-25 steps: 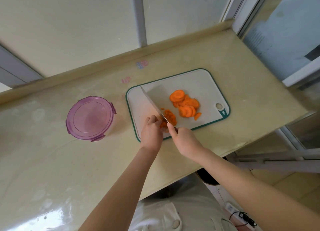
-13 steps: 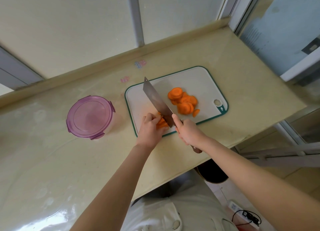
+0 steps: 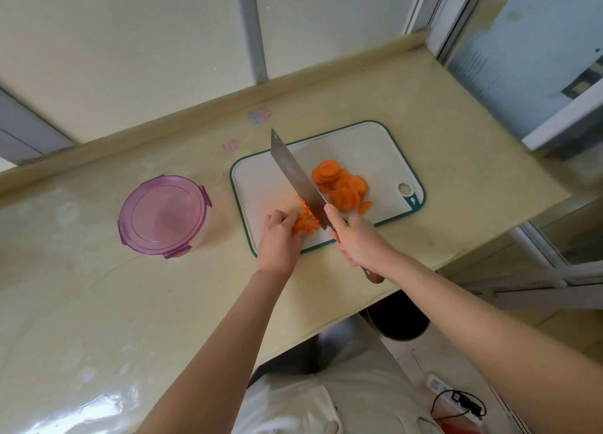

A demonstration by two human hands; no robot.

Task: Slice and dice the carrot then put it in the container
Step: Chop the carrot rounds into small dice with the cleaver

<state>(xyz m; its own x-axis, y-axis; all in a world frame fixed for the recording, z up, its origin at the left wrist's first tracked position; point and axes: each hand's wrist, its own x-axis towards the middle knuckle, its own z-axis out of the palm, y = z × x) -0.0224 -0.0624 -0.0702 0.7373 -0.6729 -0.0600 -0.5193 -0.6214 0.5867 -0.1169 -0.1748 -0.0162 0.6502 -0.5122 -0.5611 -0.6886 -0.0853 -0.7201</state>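
My left hand (image 3: 277, 238) is bunched into a claw over the small heap of cut carrot (image 3: 305, 225) near the front edge of the cutting board (image 3: 375, 146), with the fingers curled down and pinning it. My right hand (image 3: 355, 238) is wrapped fully round the handle of the cleaver (image 3: 295, 172), forefinger laid up along the blade. The blade is raised and tilted, its heel just beside my left knuckles.

That closeness is the main risk. If a fingertip creeps out past the knuckles, the next chop could catch it. The bits under my hand are short and likely slippery, so they may skid out and leave the edge landing somewhere I did not aim. The heap also sits close to the board's rim, and a hard chop could scatter pieces onto the counter (image 3: 456, 124). The container (image 3: 163, 216), well off to the left, has its purple lid on (nothing goes in until that comes off).

On the far side of the blade lies a pile of carrot slices (image 3: 342, 189): bright orange rounds overlapping each other and not yet diced. The heap under my fingers looks finer, though my hand hides part of it.
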